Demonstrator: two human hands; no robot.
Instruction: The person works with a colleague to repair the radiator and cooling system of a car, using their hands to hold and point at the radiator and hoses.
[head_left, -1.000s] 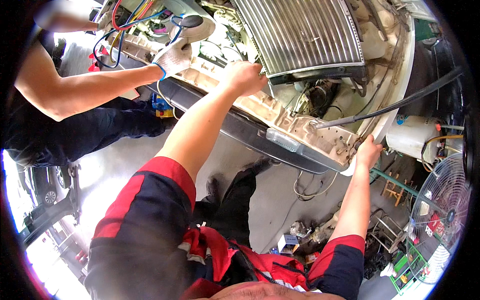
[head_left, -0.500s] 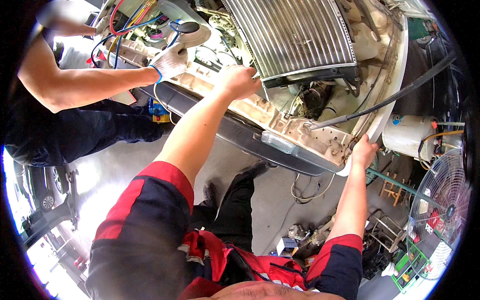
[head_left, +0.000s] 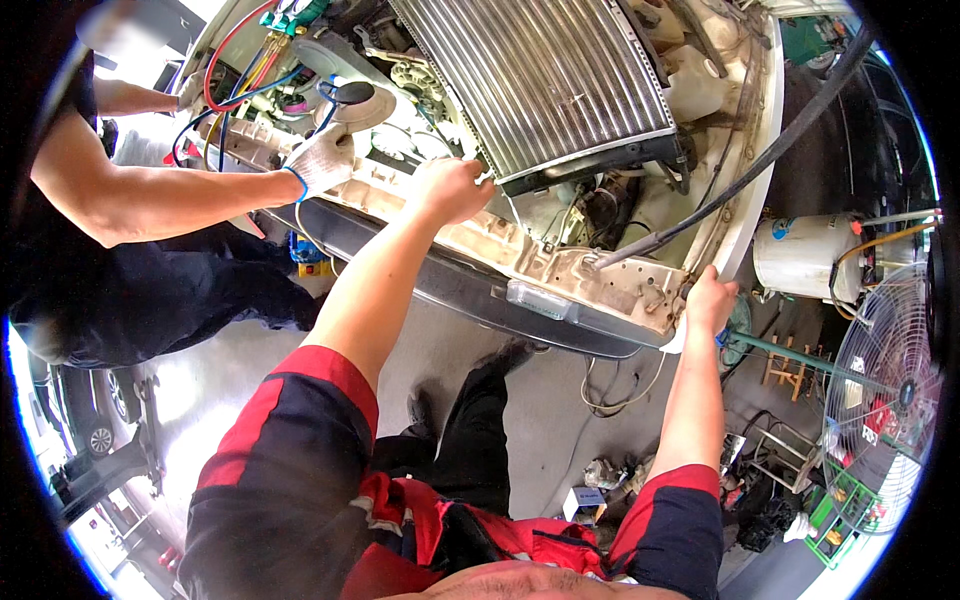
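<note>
A ribbed silver radiator [head_left: 540, 90] sits tilted in the open front of a car. At its lower left corner my left hand [head_left: 450, 188] is closed, fingers curled above the pale metal front crossmember [head_left: 480, 240]. What those fingers grip, if anything, is hidden. Over at the car's right front corner, my right hand [head_left: 708, 302] has its fingers bent around the end of the white fender edge [head_left: 735, 245]. Between the hands, a black rod [head_left: 730, 185] rises from the crossmember toward the upper right.
On the left a co-worker's gloved hand [head_left: 322, 165] reaches to a pale round part [head_left: 368, 112], beside coloured hoses [head_left: 262, 75]. Below the crossmember runs a dark bumper [head_left: 455, 290] with a clear lamp [head_left: 538, 298]. A caged fan [head_left: 885, 390] and white tank [head_left: 803, 255] stand right.
The whole view has shifted, so the car appears farther left. Both my hands keep their places at the radiator corner and fender edge.
</note>
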